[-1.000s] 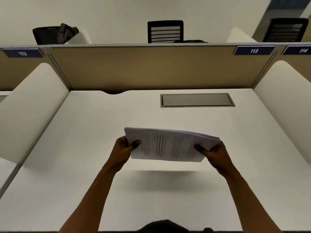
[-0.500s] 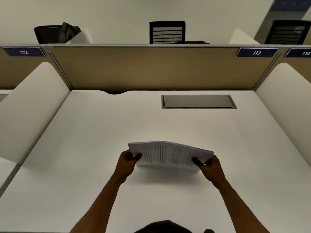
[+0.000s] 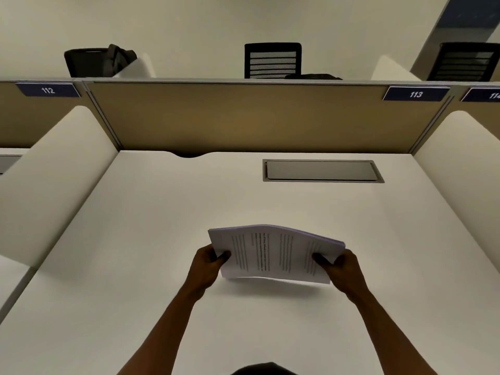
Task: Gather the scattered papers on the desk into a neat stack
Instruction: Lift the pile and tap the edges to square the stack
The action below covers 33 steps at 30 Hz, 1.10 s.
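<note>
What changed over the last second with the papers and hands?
Both hands, left and right, lowered the paper stack from mid-air down to the desk, toward the person. Grip unchanged, one hand on each side; nothing released.

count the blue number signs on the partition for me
3: sign 112 at far left, sign 113 toward the right, and a third sign cut off by the right frame edge. More may lie outside the view.

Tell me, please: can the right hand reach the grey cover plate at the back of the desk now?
Probably not yet. The right hand is busy holding the stack of papers together with the left hand. The desk between the papers and the cover plate is bare, so nothing else blocks the way.
</note>
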Available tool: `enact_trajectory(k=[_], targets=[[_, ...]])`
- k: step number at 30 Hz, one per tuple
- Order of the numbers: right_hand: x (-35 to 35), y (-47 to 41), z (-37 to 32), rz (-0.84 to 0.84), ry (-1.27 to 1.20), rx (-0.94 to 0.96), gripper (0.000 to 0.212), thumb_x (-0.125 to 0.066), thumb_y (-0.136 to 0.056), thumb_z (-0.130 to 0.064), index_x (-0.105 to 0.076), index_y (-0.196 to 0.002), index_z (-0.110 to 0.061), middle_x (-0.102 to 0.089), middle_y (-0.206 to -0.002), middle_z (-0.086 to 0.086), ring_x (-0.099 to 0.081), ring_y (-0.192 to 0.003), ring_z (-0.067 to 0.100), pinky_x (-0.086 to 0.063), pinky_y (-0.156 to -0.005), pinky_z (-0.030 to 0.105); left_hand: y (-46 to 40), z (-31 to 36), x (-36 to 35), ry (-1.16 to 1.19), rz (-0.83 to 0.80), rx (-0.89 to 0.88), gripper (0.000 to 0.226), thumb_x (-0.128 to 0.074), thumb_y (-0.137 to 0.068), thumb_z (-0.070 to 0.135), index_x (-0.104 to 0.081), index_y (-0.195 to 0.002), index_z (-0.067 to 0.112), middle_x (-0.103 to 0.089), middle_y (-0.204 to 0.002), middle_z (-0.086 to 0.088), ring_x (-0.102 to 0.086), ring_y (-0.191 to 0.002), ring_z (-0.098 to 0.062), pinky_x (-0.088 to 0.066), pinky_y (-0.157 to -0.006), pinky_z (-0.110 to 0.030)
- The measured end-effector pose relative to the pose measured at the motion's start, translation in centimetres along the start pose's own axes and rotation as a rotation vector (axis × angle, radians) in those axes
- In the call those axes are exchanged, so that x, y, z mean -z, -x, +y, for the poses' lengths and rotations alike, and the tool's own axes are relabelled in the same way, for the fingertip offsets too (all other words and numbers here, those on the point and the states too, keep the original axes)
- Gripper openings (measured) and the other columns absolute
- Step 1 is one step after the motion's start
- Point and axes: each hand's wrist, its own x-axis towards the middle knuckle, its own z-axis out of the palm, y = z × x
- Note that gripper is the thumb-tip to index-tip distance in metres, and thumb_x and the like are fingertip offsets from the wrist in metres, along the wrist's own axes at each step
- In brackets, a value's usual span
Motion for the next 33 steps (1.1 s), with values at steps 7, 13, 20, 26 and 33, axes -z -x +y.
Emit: enact_trajectory(k=[7, 13, 20, 26, 33], targets=[[4.3, -3.4, -7.4, -0.130, 0.255, 0.227, 0.003, -0.079, -0.081, -0.018, -0.078, -0.081, -0.020, -0.075, -0.074, 0.003, -0.070, -0.068, 0.011, -0.053, -0.061, 0.035, 0.0, 8.1, 1.1, -0.525, 0.255, -0.511, 0.082, -0.078, -0.082, 0.044, -0.038, -0.151, 0.031, -0.041, -0.155, 0.012, -0.034, -0.146, -0.009, -0.030, -0.116, -0.030], [5.2, -6.3, -14.8, -0.433, 0.521, 0.292, 0.015, -0.077, -0.081, -0.021, -0.077, -0.095, -0.017, -0.070, -0.087, -0.002, -0.066, -0.079, 0.016, -0.046, -0.064, 0.023, -0.2, 14.6, -3.5, -0.746, -0.083, -0.725, 0.054, -0.068, -0.092, 0.032, -0.053, -0.144, 0.026, -0.059, -0.143, 0.004, -0.050, -0.138, -0.015, -0.042, -0.114, -0.040], [4.1, -7.7, -18.0, -0.656, 0.677, 0.331, 0.021, -0.078, -0.080, -0.028, -0.076, -0.095, -0.014, -0.072, -0.089, 0.001, -0.066, -0.083, 0.020, -0.051, -0.070, 0.029, 0.0, 15.1, -5.1, -0.464, -0.107, -0.579, 0.031, -0.069, -0.092, 0.021, -0.072, -0.123, 0.022, -0.077, -0.111, 0.008, -0.073, -0.097, -0.007, -0.062, -0.084, -0.029], [4.8, -8.9, -16.4, -0.885, 0.365, 0.265, 0.036, -0.075, -0.080, -0.049, -0.077, -0.100, -0.019, -0.078, -0.095, -0.001, -0.074, -0.086, 0.021, -0.058, -0.073, 0.036, -0.4, 13.0, -5.5, -0.202, 0.045, -0.369, 0.016, -0.073, -0.088, 0.010, -0.081, -0.100, 0.015, -0.080, -0.095, 0.004, -0.076, -0.088, -0.015, -0.062, -0.077, -0.035], [5.0, -8.7, -5.4, -0.946, -0.736, -0.153, 0.078, -0.076, -0.069, -0.064, -0.064, -0.130, -0.017, -0.063, -0.131, 0.021, -0.058, -0.119, 0.039, -0.049, -0.095, 0.052, -1.6, 10.8, -4.6, 0.191, 0.115, -0.008, 0.017, -0.068, -0.091, 0.003, -0.078, -0.104, 0.007, -0.080, -0.097, -0.013, -0.076, -0.082, -0.025, -0.058, -0.064, -0.031]])
